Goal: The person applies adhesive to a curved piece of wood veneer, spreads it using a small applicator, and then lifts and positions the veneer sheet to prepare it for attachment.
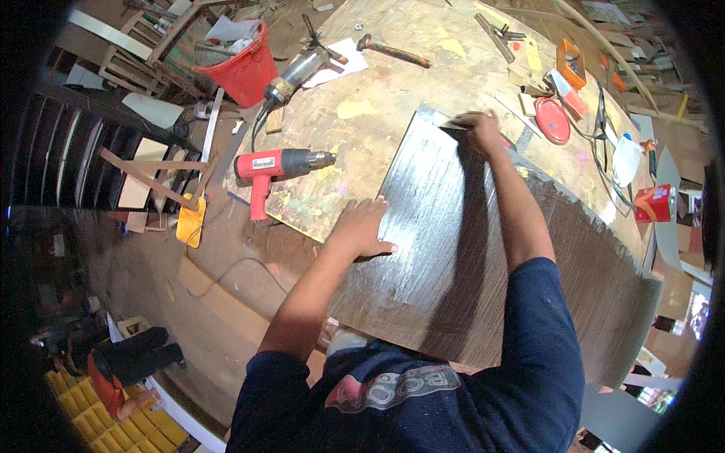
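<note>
A large dark wood-grain panel (423, 226) lies across the worktable in front of me, its left part glossy with reflected light. My left hand (364, 229) rests open on the panel's left edge, thumb stretched inward over the surface. At the panel's far end, my right hand (482, 134) is closed round a thin, flat scraper (455, 127). The fingers hide most of that tool, and its edge is at the panel's surface. Left of the panel, a red heat gun (281, 167) lies on its side with its nozzle pointing right.
The worktable (355, 143) also bears a hammer (396, 53), a grey corded power tool (294, 77), a red lid (553, 121) and an orange box (572, 64). A red can (655, 204) stands at the right. A red bucket (245, 72) is beyond the left edge. Another person (124, 366) is at lower left.
</note>
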Tool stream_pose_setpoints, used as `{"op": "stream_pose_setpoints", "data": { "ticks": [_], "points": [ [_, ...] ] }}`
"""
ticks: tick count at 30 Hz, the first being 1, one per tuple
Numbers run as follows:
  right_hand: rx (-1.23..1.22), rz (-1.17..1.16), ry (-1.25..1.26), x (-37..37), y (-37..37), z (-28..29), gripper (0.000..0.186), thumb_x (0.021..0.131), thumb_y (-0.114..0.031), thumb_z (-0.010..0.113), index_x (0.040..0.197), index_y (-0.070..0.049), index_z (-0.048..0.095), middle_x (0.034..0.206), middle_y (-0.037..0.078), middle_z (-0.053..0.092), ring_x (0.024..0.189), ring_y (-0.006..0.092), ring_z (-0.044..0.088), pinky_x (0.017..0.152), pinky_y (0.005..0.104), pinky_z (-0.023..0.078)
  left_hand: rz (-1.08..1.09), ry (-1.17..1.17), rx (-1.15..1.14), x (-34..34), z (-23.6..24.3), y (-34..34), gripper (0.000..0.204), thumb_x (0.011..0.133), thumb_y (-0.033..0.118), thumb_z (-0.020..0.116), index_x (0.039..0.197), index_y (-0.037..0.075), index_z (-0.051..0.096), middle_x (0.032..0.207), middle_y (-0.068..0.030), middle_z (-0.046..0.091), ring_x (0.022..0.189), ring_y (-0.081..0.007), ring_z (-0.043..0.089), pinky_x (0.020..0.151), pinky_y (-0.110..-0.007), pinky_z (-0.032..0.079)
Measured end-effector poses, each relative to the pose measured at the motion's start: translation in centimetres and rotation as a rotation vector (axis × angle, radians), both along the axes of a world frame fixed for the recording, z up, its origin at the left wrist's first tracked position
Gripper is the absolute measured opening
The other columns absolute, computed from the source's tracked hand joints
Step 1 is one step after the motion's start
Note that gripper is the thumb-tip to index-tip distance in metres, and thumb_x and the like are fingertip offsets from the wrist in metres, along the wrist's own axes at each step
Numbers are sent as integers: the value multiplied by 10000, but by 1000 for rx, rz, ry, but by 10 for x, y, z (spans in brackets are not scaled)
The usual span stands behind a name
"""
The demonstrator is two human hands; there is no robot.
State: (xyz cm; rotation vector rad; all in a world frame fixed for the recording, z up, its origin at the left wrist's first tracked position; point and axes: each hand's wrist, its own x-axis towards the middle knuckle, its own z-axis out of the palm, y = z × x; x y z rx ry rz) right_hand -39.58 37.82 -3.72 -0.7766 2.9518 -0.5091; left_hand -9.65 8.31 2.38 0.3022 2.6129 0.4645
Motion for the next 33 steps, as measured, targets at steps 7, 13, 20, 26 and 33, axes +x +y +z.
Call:
{"op": "stream_pose_setpoints", "data": {
  "ticks": [7,13,20,26,33],
  "points": [
    [472,-314,-57,26,69,13,254,885,-288,658,1082,-229,807,1094,147,760,1007,354,719,924,524,533,-4,-12,29,-5,3,0,1067,746,619,801,1528,1,421,1615,-213,390,1477,-384,391,1226,-540,274],
    [307,-413,-35,36,-9,12,278,821,-216,619,876,31,732,980,289,730,934,452,718,871,505,567,-35,-22,39,-7,7,-10,1055,751,585,815,1521,-18,420,1613,-211,395,1467,-396,401,1224,-538,286],
    [151,-419,-21,-11,-96,-10,311,823,-213,604,929,54,722,975,309,723,952,455,718,865,509,570,-47,15,51,-10,4,-13,1033,736,592,824,1470,-45,474,1558,-196,472,1441,-324,431,1224,-485,292],
    [231,-170,51,-43,-132,-14,301,825,-220,618,974,11,742,954,308,723,895,426,731,807,479,590,-134,31,21,-17,9,-7,1027,755,614,803,1471,-50,484,1540,-187,496,1428,-326,439,1206,-487,302],
    [-505,-156,-34,23,-120,89,321,867,-177,680,1157,-67,762,1000,194,765,864,305,748,817,371,571,-85,-24,-21,-11,2,-13,1060,748,597,809,1490,-62,437,1578,-214,441,1446,-342,421,1230,-522,270]
  ]
}}
